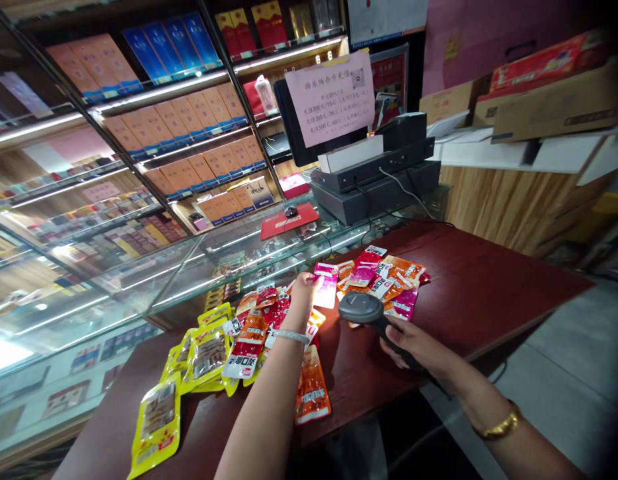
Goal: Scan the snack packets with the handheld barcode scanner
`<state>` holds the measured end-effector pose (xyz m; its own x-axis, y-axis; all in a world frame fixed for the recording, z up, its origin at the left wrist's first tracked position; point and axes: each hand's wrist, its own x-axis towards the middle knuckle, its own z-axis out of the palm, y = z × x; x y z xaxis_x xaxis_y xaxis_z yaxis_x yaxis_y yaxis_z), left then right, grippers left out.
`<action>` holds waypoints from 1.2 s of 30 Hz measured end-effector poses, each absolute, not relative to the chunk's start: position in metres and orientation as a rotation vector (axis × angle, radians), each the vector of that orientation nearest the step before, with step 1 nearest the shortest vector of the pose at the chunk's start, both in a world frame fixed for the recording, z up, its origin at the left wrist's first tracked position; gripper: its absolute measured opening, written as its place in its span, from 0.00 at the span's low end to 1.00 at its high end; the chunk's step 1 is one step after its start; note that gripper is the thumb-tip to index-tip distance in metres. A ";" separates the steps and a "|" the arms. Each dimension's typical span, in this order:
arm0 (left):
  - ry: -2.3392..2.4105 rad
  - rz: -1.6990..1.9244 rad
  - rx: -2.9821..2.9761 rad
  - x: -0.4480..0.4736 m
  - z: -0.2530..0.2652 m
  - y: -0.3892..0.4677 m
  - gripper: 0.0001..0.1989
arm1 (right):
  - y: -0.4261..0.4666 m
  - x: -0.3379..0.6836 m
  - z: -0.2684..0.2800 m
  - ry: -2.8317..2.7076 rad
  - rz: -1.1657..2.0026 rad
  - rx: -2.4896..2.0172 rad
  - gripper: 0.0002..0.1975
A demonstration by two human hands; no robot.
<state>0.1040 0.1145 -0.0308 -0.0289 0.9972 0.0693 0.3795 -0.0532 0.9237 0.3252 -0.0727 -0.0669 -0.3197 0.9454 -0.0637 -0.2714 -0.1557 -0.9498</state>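
My left hand [305, 292] grips the edge of a pink-and-white snack packet [327, 285] above the table. In my right hand [413, 343] is a dark handheld barcode scanner [361, 308], its head turned toward that packet. Under and left of my left wrist lie red and orange snack packets [252, 328], with one orange packet [313, 390] near the table's front edge. Beyond the scanner sits another heap of orange, red and purple packets [396, 275]. Yellow snack packets [209, 353] with clear windows are piled at the left. My left forearm hides part of the near heap.
The dark red table [469, 287] meets a glass display counter [229, 257]. On the counter stand a monitor with a pink paper sign [333, 100], a black cash drawer [373, 193] and a mouse [291, 211]. Cardboard boxes [553, 100] are stacked at the right.
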 end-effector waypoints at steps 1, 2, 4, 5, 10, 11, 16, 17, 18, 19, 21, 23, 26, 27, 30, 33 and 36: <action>1.486 1.089 1.498 0.108 -0.029 0.114 0.12 | -0.072 0.325 -0.068 -1.135 1.646 -0.891 0.32; 1.467 1.089 1.459 0.114 -0.027 0.115 0.12 | -0.072 0.325 -0.069 -1.125 1.645 -0.885 0.31; 1.364 1.062 1.375 0.129 -0.022 0.116 0.14 | -0.072 0.325 -0.070 -1.101 1.643 -0.872 0.31; 1.296 1.047 1.351 0.136 -0.018 0.118 0.15 | -0.072 0.325 -0.070 -1.091 1.643 -0.867 0.31; 1.423 1.116 1.580 0.123 0.000 0.140 0.21 | -0.073 0.326 -0.069 -1.091 1.629 -0.853 0.30; 1.555 1.079 1.668 0.111 0.002 0.144 0.22 | -0.073 0.326 -0.069 -1.094 1.625 -0.853 0.29; 1.963 0.315 2.343 0.050 -0.006 0.149 0.28 | -0.073 0.327 -0.071 -1.102 1.641 -0.848 0.32; 1.961 0.153 2.416 0.045 -0.009 0.149 0.29 | -0.073 0.327 -0.071 -1.102 1.646 -0.847 0.33; 1.946 0.011 2.458 0.043 -0.010 0.150 0.30 | -0.073 0.327 -0.072 -1.100 1.649 -0.846 0.33; 1.924 -0.105 2.480 0.042 -0.011 0.151 0.31 | -0.072 0.327 -0.073 -1.096 1.651 -0.843 0.34; 1.875 -0.240 2.512 0.045 -0.011 0.153 0.31 | -0.072 0.327 -0.074 -1.085 1.660 -0.835 0.34; 1.859 -0.252 2.558 0.049 -0.010 0.155 0.31 | -0.071 0.327 -0.076 -1.071 1.667 -0.823 0.33; 1.884 -0.119 2.637 0.054 -0.008 0.150 0.29 | -0.070 0.327 -0.077 -1.062 1.667 -0.823 0.32; 1.891 -0.057 2.659 0.055 -0.008 0.147 0.27 | -0.070 0.327 -0.078 -1.062 1.663 -0.826 0.32; 1.903 0.119 2.673 0.061 -0.004 0.136 0.22 | -0.069 0.325 -0.078 -1.068 1.645 -0.826 0.30; 1.879 0.215 2.627 0.071 0.003 0.123 0.20 | -0.069 0.323 -0.077 -1.065 1.637 -0.788 0.29; 1.784 0.232 2.610 0.083 0.008 0.109 0.19 | -0.070 0.321 -0.074 -1.018 1.599 -0.756 0.28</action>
